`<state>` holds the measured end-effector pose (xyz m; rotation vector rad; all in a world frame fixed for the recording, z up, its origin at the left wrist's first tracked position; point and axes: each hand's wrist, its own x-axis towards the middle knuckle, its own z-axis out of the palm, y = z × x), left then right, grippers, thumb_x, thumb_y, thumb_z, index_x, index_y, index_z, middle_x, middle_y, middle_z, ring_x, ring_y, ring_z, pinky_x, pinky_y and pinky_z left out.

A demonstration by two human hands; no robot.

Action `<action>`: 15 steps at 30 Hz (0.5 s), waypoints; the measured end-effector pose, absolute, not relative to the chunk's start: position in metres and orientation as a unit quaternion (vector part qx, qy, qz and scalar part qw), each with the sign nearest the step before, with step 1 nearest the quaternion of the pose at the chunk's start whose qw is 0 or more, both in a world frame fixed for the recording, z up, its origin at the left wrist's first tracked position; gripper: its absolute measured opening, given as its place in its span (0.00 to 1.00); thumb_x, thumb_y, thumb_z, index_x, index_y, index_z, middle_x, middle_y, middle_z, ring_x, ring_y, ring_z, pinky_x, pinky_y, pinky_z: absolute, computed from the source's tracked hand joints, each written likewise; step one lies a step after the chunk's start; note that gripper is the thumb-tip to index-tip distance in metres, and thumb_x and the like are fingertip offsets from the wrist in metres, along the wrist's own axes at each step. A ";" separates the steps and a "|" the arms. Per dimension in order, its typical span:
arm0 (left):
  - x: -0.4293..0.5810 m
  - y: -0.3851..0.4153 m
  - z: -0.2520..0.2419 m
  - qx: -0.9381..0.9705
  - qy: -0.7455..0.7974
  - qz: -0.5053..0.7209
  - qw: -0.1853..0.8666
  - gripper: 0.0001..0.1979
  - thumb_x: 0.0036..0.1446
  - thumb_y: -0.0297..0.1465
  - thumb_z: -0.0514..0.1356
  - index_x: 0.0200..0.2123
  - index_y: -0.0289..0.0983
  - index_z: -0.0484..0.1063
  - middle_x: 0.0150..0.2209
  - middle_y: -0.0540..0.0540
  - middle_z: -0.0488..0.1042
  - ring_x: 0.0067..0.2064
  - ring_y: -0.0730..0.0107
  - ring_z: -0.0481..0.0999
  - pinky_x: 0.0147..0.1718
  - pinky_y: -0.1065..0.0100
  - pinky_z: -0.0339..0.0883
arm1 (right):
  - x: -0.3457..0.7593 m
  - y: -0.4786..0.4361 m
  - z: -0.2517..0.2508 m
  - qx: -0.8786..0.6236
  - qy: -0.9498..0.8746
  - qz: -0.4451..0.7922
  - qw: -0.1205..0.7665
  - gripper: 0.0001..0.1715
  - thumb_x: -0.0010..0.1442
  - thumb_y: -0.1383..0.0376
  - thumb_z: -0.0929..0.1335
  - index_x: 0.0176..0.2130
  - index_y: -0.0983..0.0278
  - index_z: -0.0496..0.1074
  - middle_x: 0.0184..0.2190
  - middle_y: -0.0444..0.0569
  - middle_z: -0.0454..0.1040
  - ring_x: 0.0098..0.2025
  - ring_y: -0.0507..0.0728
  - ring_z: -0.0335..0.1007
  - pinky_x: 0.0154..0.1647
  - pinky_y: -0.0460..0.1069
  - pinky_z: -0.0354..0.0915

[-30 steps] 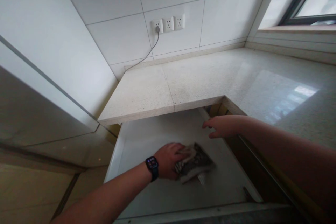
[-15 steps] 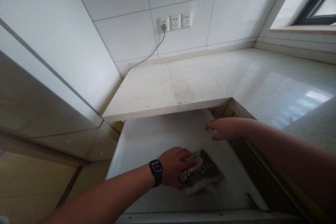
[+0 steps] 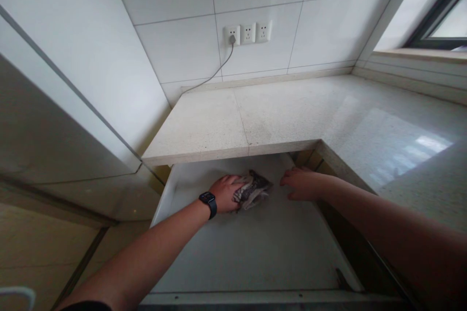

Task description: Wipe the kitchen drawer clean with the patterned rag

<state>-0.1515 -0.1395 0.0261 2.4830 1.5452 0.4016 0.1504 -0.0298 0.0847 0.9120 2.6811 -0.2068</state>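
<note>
A white drawer [image 3: 255, 252] stands pulled out below a speckled stone countertop [image 3: 277, 116]. My left hand [image 3: 226, 193], with a black watch on the wrist, presses a crumpled grey and dark cloth [image 3: 253, 188] onto the drawer's floor near its back. Its fingers are closed over the cloth. My right hand [image 3: 301, 183] rests on the drawer's right side wall, fingers curled on the rim, a short way right of the cloth.
A white cabinet panel [image 3: 54, 107] rises at the left. Three wall sockets [image 3: 248, 33] sit on the tiled wall, one with a grey cable running down to the left. A window frame [image 3: 441, 14] is at the top right.
My left hand has pushed the cloth from the drawer's front middle toward its back. My right hand has stayed on the right side wall.
</note>
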 end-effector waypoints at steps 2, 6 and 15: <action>-0.147 -0.154 0.024 0.851 0.497 0.135 0.103 0.35 0.52 0.50 0.64 0.63 0.50 0.65 0.60 0.45 0.68 0.57 0.53 0.68 0.59 0.53 0.62 | 0.148 -0.031 0.076 0.314 0.937 -0.053 0.147 0.27 0.49 0.59 0.71 0.49 0.59 0.78 0.49 0.61 0.74 0.55 0.75 0.67 0.54 0.68 0.57; -0.146 -0.169 0.018 0.877 0.452 0.121 0.112 0.40 0.47 0.51 0.66 0.64 0.51 0.64 0.62 0.44 0.66 0.58 0.51 0.67 0.59 0.53 0.62 | 0.148 -0.028 0.062 0.308 0.940 -0.022 0.148 0.22 0.48 0.60 0.70 0.44 0.60 0.78 0.46 0.62 0.74 0.54 0.75 0.65 0.54 0.69 0.53; -0.189 -0.138 0.020 0.788 0.589 0.160 0.080 0.34 0.49 0.43 0.66 0.60 0.49 0.67 0.59 0.46 0.68 0.57 0.53 0.68 0.59 0.54 0.62 | 0.140 -0.035 0.053 0.348 0.931 -0.019 0.107 0.27 0.56 0.55 0.66 0.54 0.60 0.72 0.51 0.62 0.74 0.56 0.73 0.64 0.55 0.69 0.49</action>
